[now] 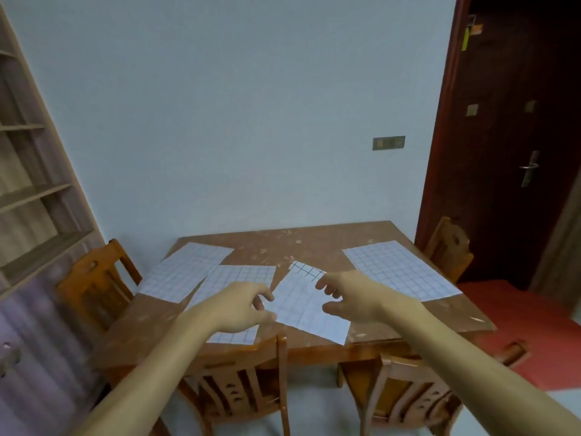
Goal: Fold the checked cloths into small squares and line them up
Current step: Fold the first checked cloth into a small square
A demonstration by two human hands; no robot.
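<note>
Several white checked cloths lie on the brown table (314, 243). A narrower cloth (301, 313) lies tilted at the middle, its far end showing darker grid lines. My left hand (242, 306) is at its left edge, with loosely curled fingers and the thumb apart. My right hand (349, 297) hovers over its right edge, fingers and thumb spread, with cloth visible in the gap. Neither hand plainly grips it. Flat cloths lie at the far left (185, 272), under my left hand (239, 276), and at the right (399, 272).
Two wooden chairs stand at the near edge, one at the left (239, 376) and one at the right (408, 385). More chairs stand at the left side (94, 278) and far right (449, 247). A shelf unit (28, 184) is left, a dark door (509, 136) right.
</note>
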